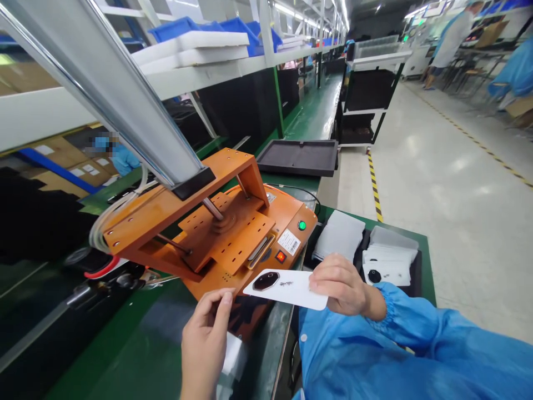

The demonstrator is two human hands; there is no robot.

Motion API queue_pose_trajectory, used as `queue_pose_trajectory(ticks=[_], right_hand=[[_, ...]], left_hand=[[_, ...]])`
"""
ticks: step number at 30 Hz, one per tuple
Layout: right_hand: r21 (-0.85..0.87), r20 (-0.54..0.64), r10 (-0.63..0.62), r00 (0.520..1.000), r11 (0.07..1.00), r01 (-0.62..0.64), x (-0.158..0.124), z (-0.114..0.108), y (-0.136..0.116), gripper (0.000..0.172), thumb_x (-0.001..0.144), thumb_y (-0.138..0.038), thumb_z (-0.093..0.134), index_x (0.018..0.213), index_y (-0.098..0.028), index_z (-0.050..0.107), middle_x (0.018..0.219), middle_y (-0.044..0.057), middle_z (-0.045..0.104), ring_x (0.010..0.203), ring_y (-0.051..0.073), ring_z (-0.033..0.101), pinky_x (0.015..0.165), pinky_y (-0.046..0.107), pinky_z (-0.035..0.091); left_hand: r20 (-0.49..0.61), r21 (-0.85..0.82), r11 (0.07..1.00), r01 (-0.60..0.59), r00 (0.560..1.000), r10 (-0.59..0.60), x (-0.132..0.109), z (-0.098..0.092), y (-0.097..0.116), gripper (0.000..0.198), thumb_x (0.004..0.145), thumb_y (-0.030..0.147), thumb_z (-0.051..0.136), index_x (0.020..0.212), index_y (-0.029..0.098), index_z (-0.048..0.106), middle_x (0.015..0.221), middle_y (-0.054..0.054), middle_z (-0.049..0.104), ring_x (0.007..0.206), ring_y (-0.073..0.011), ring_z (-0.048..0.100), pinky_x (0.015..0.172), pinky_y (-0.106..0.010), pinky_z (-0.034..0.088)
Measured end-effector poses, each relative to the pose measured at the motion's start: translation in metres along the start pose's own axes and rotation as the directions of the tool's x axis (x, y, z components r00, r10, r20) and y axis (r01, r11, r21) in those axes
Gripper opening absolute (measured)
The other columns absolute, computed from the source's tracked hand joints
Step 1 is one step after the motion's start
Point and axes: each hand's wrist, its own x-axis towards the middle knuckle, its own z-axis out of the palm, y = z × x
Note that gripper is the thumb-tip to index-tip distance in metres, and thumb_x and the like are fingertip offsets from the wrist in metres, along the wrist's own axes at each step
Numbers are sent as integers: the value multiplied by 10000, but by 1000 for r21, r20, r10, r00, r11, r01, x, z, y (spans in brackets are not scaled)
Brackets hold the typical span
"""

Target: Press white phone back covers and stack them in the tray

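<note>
Press [250,228] sits on the workbench [108,355], tray [297,155] behind it, cart [368,91] farther back to the right. Phone back cover [297,284] is in the right hand [339,286] before the press, left hand [206,336] just off its left end. Sheet stack [339,236] and spare covers [387,266] lie right of the press, sheets left of covers.

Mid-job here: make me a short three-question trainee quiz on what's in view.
1. Multiple choice: what holds the white panel? A) left hand alone; B) right hand; C) a clamp.
2. True or false: the panel's dark patch is at the end away from the hand holding it.
3. Fill in: the round button on the orange press is ____.

Key: 1. B; 2. True; 3. green.
</note>
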Motion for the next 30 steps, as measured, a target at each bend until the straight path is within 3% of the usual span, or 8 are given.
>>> queue_pose_trajectory(ticks=[3,10,15,20,23,26,28,30], right_hand=[[5,4,4,1000,1000,-4,-3,3,-1,208,969,-232,563,1148,-285,653,876,41,768,777,178,725,635,340,575],[21,0,-46,999,999,46,-2,6,-2,235,956,-220,578,1179,-214,651,862,66,768,786,183,709,655,324,571],[-68,7,-53,999,996,53,-2,-8,6,209,947,-203,611,1149,-205,665,898,51,760,832,174,712,687,320,558],[-239,99,-110,989,962,131,-6,-27,14,172,969,-185,585,1079,-181,717,941,68,774,897,178,716,738,331,540],[-300,137,-93,986,945,130,-9,-25,22,221,989,-153,552,1107,-203,731,1034,62,789,1014,177,727,792,333,518],[-305,138,-80,987,945,119,-10,-7,37,260,988,-137,564,1187,-206,718,1115,67,788,1108,188,719,828,341,497],[-298,111,-75,991,949,105,-8,11,51,294,989,-130,563,1227,-225,708,1142,56,785,1130,188,714,839,343,489],[-299,76,-74,994,950,93,-2,30,66,316,990,-124,564,1235,-261,707,1153,31,784,1114,178,718,842,346,480]], left_hand=[[75,-58,993,99,993,-95,1,-1,-5,467,817,628,687,962,188,753,729,-14,645,613,-134,551,563,-236,456],[59,-201,964,177,984,-168,3,1,-9,473,802,605,727,965,161,713,614,32,527,530,-98,435,496,-224,380],[124,-295,910,290,956,-264,18,9,16,619,709,606,800,1121,170,644,830,-30,678,575,-102,508,419,-188,364],[280,-421,809,410,907,-314,47,33,45,564,598,494,879,958,128,646,829,-79,703,485,-73,485,333,-154,203],[182,-526,775,351,936,-301,67,56,55,551,616,460,847,1013,144,632,857,-78,704,536,-97,562,353,-151,185],[50,-601,753,267,953,-298,81,73,59,485,658,461,791,996,164,611,765,-22,660,537,-91,558,383,-155,188],[6,-618,747,246,951,-308,79,75,61,437,675,444,765,978,167,617,696,19,618,491,-70,499,391,-158,185],[15,-615,742,267,945,-328,61,67,61,391,683,415,757,957,161,640,626,52,564,443,-52,413,388,-163,186]])
